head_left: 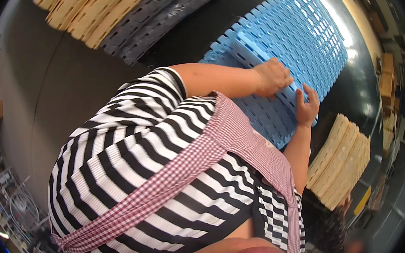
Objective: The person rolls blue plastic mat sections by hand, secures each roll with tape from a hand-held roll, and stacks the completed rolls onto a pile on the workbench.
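Observation:
A blue perforated plastic mat [297,25] made of interlocking links lies on a dark tabletop in front of me. Its near part is folded or raised into a ridge, and more blue mesh spreads below that, close to my apron. My left hand [272,78] is closed over the ridge's upper edge, fingers curled down onto it. At the ridge's right end, my right hand [308,106] rests against the blue plastic with thumb and fingers apart. Its palm side is partly hidden from view.
Stacked beige plastic mats [90,1] and dark grey ones [159,20] lie at the far left. Another beige stack [339,160] is at the right, with a person [334,234] near it. Cardboard boxes [387,79] stand along the right side.

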`<move>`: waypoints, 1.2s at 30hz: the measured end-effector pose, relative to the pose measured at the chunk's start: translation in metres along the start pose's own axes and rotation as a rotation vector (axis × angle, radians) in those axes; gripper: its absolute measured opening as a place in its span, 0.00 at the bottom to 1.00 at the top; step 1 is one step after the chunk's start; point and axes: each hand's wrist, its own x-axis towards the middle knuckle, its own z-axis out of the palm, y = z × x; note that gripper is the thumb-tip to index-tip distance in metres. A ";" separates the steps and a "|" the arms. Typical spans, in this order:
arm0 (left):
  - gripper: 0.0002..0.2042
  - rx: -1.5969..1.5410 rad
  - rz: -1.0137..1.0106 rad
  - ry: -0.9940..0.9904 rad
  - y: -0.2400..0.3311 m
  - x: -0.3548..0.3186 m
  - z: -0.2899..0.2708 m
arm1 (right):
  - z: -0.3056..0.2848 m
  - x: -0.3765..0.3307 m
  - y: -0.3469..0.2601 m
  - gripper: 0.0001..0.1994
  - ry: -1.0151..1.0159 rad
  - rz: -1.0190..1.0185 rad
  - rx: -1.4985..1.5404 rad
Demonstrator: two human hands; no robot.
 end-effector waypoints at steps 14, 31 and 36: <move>0.36 0.081 0.046 0.036 -0.015 0.004 0.002 | -0.140 -0.147 0.103 0.30 -0.285 0.837 0.110; 0.30 0.124 0.146 0.068 0.003 -0.038 -0.006 | -0.098 -0.094 -0.012 0.13 0.295 0.148 1.151; 0.37 -0.018 0.099 -0.074 -0.001 -0.025 -0.025 | -0.016 -0.026 -0.067 0.11 0.058 -0.255 0.812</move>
